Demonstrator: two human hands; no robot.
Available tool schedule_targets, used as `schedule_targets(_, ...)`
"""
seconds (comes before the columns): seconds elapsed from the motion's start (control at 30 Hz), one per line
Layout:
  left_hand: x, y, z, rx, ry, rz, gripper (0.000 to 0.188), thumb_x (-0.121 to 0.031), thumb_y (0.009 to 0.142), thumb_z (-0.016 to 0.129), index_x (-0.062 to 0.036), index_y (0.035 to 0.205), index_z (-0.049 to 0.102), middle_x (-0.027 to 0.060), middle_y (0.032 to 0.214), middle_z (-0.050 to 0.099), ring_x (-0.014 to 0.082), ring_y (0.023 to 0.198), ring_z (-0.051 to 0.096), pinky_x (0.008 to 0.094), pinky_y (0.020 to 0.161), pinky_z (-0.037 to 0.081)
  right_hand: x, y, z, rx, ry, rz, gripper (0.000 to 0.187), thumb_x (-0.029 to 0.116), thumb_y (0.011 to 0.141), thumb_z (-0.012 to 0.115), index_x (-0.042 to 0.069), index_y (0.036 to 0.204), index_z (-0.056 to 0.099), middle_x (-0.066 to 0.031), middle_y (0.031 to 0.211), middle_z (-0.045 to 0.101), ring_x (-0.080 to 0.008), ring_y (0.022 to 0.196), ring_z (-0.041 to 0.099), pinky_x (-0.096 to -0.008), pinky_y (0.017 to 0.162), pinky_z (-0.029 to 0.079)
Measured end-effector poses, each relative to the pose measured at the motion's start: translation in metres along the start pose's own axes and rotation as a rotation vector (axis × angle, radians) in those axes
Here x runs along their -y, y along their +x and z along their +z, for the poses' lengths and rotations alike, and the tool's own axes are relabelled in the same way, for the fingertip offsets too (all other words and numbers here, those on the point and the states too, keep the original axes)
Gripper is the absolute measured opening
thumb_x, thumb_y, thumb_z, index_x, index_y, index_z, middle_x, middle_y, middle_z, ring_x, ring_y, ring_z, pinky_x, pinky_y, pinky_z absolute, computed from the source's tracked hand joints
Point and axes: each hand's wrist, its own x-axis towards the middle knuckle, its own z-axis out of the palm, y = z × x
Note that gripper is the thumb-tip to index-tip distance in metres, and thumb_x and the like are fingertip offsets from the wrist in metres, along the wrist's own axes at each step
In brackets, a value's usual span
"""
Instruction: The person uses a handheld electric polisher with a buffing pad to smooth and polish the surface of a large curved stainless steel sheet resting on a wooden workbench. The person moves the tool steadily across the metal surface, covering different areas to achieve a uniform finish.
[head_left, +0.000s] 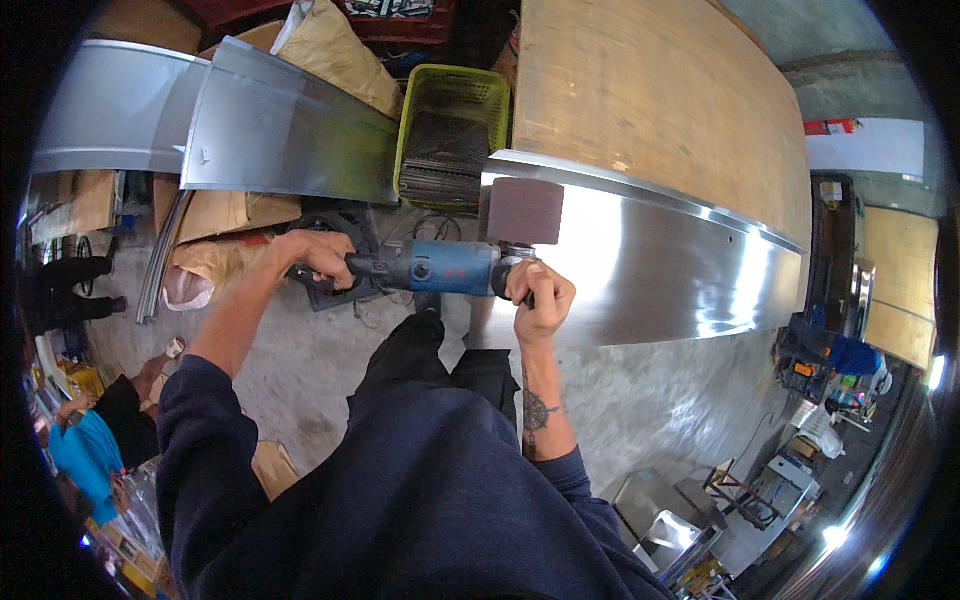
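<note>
Across the front of my body I hold a blue and black power sander (pixel 455 267) level. My left hand (pixel 318 257) is closed round its black rear handle. Near the front end, my right hand (pixel 541 294) grips the side handle, most of which is hidden by the fingers. At the tool's head is a brown abrasive drum (pixel 525 211), over the left end of a shiny bent metal sheet (pixel 660 265). Whether the drum touches the metal, I cannot tell. The sheet lies along the near edge of a wooden board (pixel 650 90).
A yellow-green crate (pixel 455 85) of dark flat pieces stands beyond the tool. More metal panels (pixel 285 130) lie at the far left, near a paper sack (pixel 340 50). A person in a blue shirt (pixel 88 460) is at the lower left. Cables (pixel 440 225) lie behind the sander.
</note>
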Motion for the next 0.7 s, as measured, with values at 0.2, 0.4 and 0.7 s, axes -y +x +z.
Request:
schedule_targets(0.2,0.030,-0.007,-0.005,0.055,0.002,-0.031,0.033,-0.025,0.071,0.078,0.0013,0.089,0.069,0.0053,0.069,0.064,0.0164,0.063,0.061,0.0358,0.057,0.046,-0.011,-0.004,0.024,0.034,0.012,0.002,0.042,0.010,0.099,0.052,-0.001,0.059,0.052,-0.0090,0.056,0.053,-0.0171,0.054,0.051,-0.0341,0.054,0.041)
schedule_targets(0.4,0.076,-0.043,0.017,-0.015,0.009,-0.055,0.032,-0.023,0.072,0.080,0.0015,0.091,0.071,0.0078,0.067,0.066,0.0183,0.059,0.064,0.0361,0.056,0.050,-0.004,-0.007,0.065,0.121,-0.024,0.086,0.043,0.011,0.098,0.050,-0.002,0.057,0.050,-0.0111,0.055,0.050,-0.0192,0.054,0.047,-0.0354,0.056,0.039)
schedule_targets(0.7,0.139,-0.159,0.245,-0.461,-0.409,0.058,0.064,-0.043,0.088,0.083,-0.0002,0.132,0.064,0.0217,0.117,0.074,0.0307,0.110,0.071,0.0447,0.092,0.055,-0.001,-0.055,0.147,0.548,0.059,0.343,0.037,0.008,0.099,0.058,-0.004,0.064,0.057,-0.0054,0.059,0.056,-0.0112,0.055,0.049,-0.0298,0.053,0.037)
